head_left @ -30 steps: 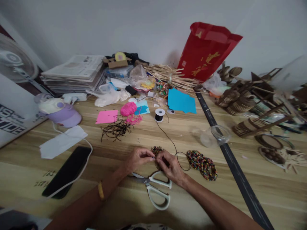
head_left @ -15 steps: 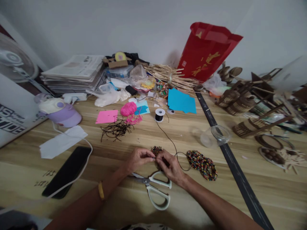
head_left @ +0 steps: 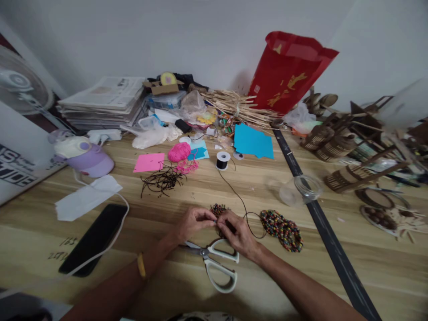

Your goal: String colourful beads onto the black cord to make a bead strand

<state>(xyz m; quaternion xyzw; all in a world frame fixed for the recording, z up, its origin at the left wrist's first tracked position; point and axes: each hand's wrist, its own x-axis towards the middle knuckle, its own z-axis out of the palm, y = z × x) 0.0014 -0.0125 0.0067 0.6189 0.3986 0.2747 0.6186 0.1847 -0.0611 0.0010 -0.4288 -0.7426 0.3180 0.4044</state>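
My left hand (head_left: 195, 223) is closed in a pinch, with what looks like a tiny bead at its fingertips. Meeting it tip to tip, my right hand (head_left: 239, 232) pinches the thin black cord (head_left: 239, 196), whose end is hidden by the fingers. That cord runs from a white spool (head_left: 223, 156) and loops beside my right wrist. Just behind the fingertips lies a small pile of loose coloured beads (head_left: 219, 208). Strung multicoloured beads (head_left: 282, 231) lie coiled right of my right hand. Scissors with white handles (head_left: 220, 276) rest partly open below both hands.
Cut black cords (head_left: 163, 178), pink yarn (head_left: 179, 152) and blue paper (head_left: 253, 141) lie farther back. A phone (head_left: 93, 240) with a white cable across it is at left. A clear round container (head_left: 301, 189) and bamboo baskets (head_left: 347, 176) stand at right.
Both hands stay almost in place, with only a slight shift at the pinched fingertips. Everything else on the table looks the same.
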